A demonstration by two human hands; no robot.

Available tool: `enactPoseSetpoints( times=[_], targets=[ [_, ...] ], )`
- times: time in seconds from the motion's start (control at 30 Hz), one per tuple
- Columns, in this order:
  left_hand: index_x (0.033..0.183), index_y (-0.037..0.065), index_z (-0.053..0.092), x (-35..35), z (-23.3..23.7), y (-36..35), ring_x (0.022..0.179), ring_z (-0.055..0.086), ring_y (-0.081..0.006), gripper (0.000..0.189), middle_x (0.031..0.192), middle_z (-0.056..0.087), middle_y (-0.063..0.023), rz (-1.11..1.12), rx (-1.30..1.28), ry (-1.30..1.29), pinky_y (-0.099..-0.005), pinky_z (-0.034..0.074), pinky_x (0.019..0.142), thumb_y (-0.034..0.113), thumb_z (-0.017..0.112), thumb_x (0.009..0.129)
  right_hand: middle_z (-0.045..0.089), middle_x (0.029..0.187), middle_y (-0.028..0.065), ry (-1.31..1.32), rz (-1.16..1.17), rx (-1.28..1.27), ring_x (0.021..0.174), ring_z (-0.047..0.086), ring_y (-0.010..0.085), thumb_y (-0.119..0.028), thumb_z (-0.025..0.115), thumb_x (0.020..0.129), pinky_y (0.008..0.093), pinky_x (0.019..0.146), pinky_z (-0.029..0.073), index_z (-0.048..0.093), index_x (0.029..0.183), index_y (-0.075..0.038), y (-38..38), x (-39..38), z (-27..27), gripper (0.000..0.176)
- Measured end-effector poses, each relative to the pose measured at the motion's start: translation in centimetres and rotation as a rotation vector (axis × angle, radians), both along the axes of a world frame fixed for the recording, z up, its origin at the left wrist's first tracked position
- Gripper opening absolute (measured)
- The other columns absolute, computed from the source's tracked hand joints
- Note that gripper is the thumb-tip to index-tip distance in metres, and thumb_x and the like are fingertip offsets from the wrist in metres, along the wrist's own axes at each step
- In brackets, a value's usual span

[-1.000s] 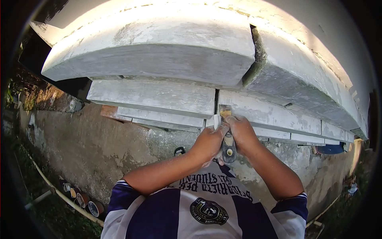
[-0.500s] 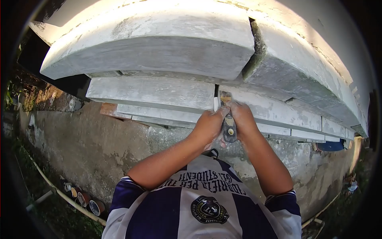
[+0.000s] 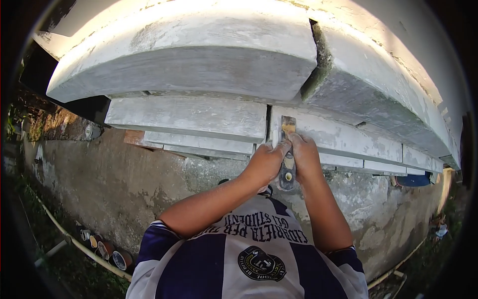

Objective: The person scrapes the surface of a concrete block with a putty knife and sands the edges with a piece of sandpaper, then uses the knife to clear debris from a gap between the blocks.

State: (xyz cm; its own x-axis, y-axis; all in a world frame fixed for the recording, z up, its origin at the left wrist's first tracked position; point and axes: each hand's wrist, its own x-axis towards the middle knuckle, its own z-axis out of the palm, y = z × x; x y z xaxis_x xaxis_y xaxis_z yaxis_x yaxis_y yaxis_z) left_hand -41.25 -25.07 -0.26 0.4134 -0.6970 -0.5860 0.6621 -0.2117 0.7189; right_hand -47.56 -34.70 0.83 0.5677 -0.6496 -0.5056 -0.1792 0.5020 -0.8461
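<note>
A dark, worn, narrow tool (image 3: 288, 167) with a yellowish patch and a round hole stands lengthwise between my hands. My left hand (image 3: 266, 162) is closed on its left side, with a short white piece (image 3: 275, 138) sticking up by the thumb. My right hand (image 3: 304, 154) grips the tool from the right, fingers wrapped and dusted white. The tool's upper end lies over the face of a pale grey block (image 3: 338, 132), just right of a dark vertical gap (image 3: 269, 119) beside another block (image 3: 189, 117).
A large curved grey ledge (image 3: 189, 70) overhangs at the top, with a cracked joint on its right. Below the blocks is a stained wall (image 3: 109, 174). Several pots (image 3: 121, 259) and a pipe (image 3: 79, 244) are at the lower left.
Both hands and the tool have shifted slightly right. The tool is more upright and farther from the gap, which now shows more fully.
</note>
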Motion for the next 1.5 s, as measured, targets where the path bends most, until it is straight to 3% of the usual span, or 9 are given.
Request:
enactPoseSetpoints(
  times=[0.23,0.37,0.47,0.6,0.73,0.9,1.13,1.27,1.5],
  targets=[
    [0.103,-0.008,0.063,-2.1,0.8,2.9,0.074,0.064,-0.0135,0.036,0.088,0.067,-0.0101,-0.084,-0.018,-0.089,-0.0267,0.051,0.064,0.027,0.059,0.098,0.063,0.083,0.0068,0.117,0.089,-0.183,0.070,0.057,0.0121,-0.017,0.050,0.098,0.0264,0.064,0.046,0.063,0.098,0.004,2.3,-3.3,-1.3,0.025],
    [0.101,-0.006,0.063,-1.8,-0.8,0.9,0.073,0.064,-0.0137,0.034,0.087,0.066,-0.0097,-0.033,0.027,-0.023,-0.0267,0.051,0.062,0.027,0.058,0.098,0.061,0.082,0.0062,0.005,-0.009,-0.004,0.070,0.058,0.0120,-0.016,0.050,0.097,0.0269,0.063,0.047,0.062,0.103,0.005,1.0,-2.1,0.2,0.025],
    [0.099,-0.006,0.062,-0.6,-0.9,-1.0,0.072,0.064,-0.0138,0.032,0.084,0.065,-0.0094,0.012,0.055,-0.020,-0.0272,0.051,0.061,0.026,0.058,0.098,0.063,0.085,0.0074,-0.024,-0.035,-0.055,0.070,0.059,0.0134,-0.014,0.054,0.095,0.0278,0.063,0.047,0.062,0.100,0.004,-0.8,-0.7,-0.5,0.020],
    [0.100,-0.008,0.060,-2.0,2.2,1.2,0.072,0.063,-0.0146,0.035,0.086,0.065,-0.0101,-0.006,-0.002,0.078,-0.0277,0.051,0.060,0.026,0.059,0.097,0.062,0.084,0.0068,-0.083,-0.024,0.070,0.070,0.058,0.0134,-0.015,0.055,0.095,0.0277,0.063,0.047,0.061,0.099,0.003,0.9,-2.8,-0.2,0.019],
    [0.100,-0.009,0.059,-3.0,1.5,1.4,0.073,0.063,-0.0143,0.038,0.085,0.064,-0.0104,-0.006,0.120,-0.088,-0.0267,0.051,0.061,0.029,0.062,0.096,0.061,0.084,0.0065,-0.018,-0.057,0.032,0.070,0.057,0.0129,-0.015,0.055,0.094,0.0264,0.064,0.047,0.061,0.101,0.002,1.5,-3.0,0.0,0.019],
    [0.100,-0.004,0.060,-0.6,1.4,-1.1,0.065,0.063,-0.0160,0.036,0.083,0.064,-0.0098,0.053,-0.060,0.150,-0.0286,0.051,0.053,0.032,0.060,0.096,0.061,0.084,0.0070,-0.085,-0.039,0.016,0.071,0.059,0.0140,-0.015,0.053,0.095,0.0290,0.063,0.048,0.061,0.102,0.004,-0.9,-1.1,-0.6,0.021],
    [0.103,-0.003,0.062,-2.9,1.6,1.5,0.072,0.064,-0.0138,0.028,0.083,0.064,-0.0078,0.066,0.065,0.072,-0.0256,0.051,0.061,0.025,0.061,0.096,0.062,0.083,0.0073,0.004,0.024,-0.071,0.072,0.058,0.0127,-0.015,0.050,0.096,0.0282,0.063,0.047,0.062,0.101,0.004,1.4,-3.2,-1.1,0.023],
    [0.101,-0.003,0.061,-1.0,1.5,-0.5,0.068,0.065,-0.0154,0.030,0.083,0.065,-0.0093,0.065,-0.073,0.146,-0.0283,0.054,0.059,0.026,0.058,0.098,0.062,0.083,0.0075,-0.052,-0.009,0.018,0.070,0.057,0.0128,-0.014,0.050,0.096,0.0289,0.062,0.047,0.061,0.103,0.005,-0.4,-1.3,-0.2,0.023],
    [0.100,-0.003,0.061,-2.9,1.5,1.1,0.069,0.064,-0.0142,0.030,0.081,0.064,-0.0079,0.045,0.020,0.089,-0.0279,0.051,0.057,0.027,0.057,0.099,0.060,0.082,0.0072,0.032,0.027,-0.057,0.071,0.056,0.0118,-0.016,0.050,0.097,0.0275,0.062,0.046,0.060,0.102,0.005,1.0,-3.0,-0.3,0.024]
  ],
)
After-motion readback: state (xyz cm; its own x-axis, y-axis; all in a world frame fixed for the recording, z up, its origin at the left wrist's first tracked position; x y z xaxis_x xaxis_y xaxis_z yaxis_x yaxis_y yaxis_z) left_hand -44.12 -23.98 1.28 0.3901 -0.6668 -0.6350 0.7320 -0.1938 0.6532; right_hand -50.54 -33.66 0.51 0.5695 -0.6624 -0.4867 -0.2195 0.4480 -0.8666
